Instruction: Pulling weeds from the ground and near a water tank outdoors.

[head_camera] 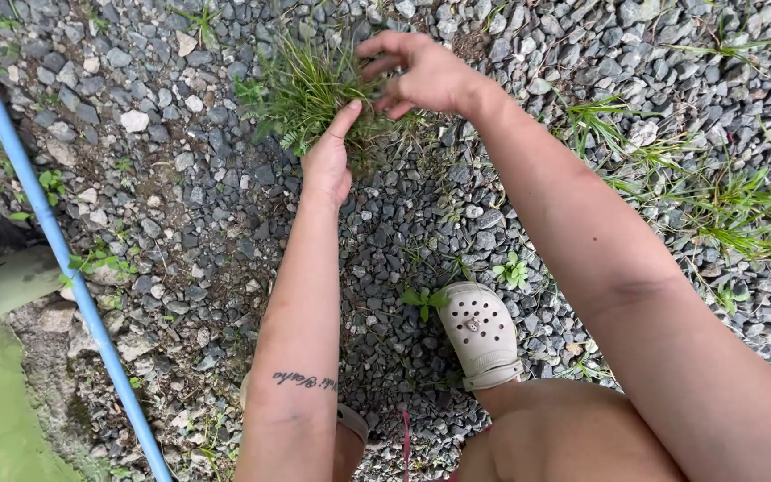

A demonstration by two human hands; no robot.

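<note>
Grass tuft on grey gravel

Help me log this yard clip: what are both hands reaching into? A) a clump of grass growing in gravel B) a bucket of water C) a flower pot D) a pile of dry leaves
A: the left hand and right hand meet at a clump of grass rooted in gravel.

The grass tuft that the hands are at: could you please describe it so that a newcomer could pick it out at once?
Start from the blue pipe along the left edge of the gravel and look to the top centre. There the grass tuft stands between the left hand and the right hand. It is the densest clump, while the other weeds are thin and scattered.
</note>
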